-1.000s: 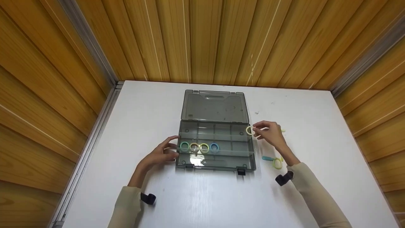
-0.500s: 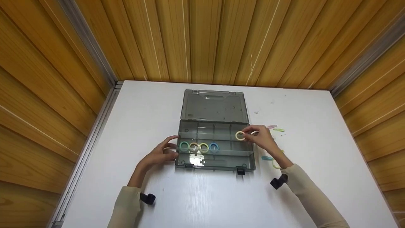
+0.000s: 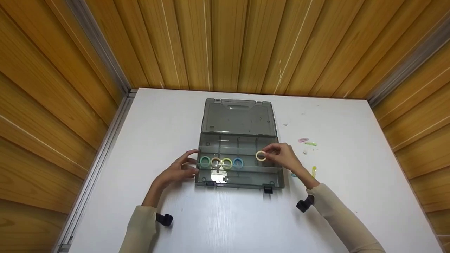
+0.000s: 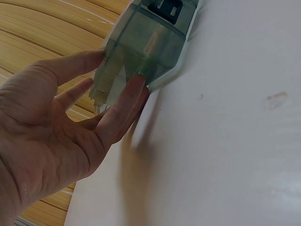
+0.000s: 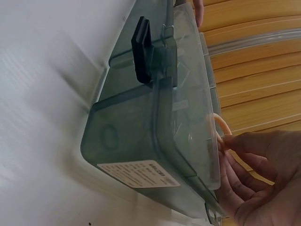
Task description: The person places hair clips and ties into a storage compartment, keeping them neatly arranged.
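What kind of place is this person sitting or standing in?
Probably a small work booth, though I can't be sure: a white table is closed in on three sides by wood-look walls, with metal posts at the corners.

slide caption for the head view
Right hand pinches a pale ring at an open box holding four rings, left hand touching the box.

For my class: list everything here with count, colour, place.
Storage box: 1, grey-green, on table
Label: 1, white, box side
Rings: 4, green, tan, yellow, blue, inside box
Held ring: 1, cream, over box
Clips: 4 visible, pink, green, yellow, blue, right of box
Table: 1, white, under box
Wall panels: several, brown, around table
Metal rails: several, grey, corners
Sleeves: 2, beige, lower edge
Wrist cameras: 2, black, at sleeves
Left hand: 1, bare, touching box
Right hand: 1, bare, pinching ring
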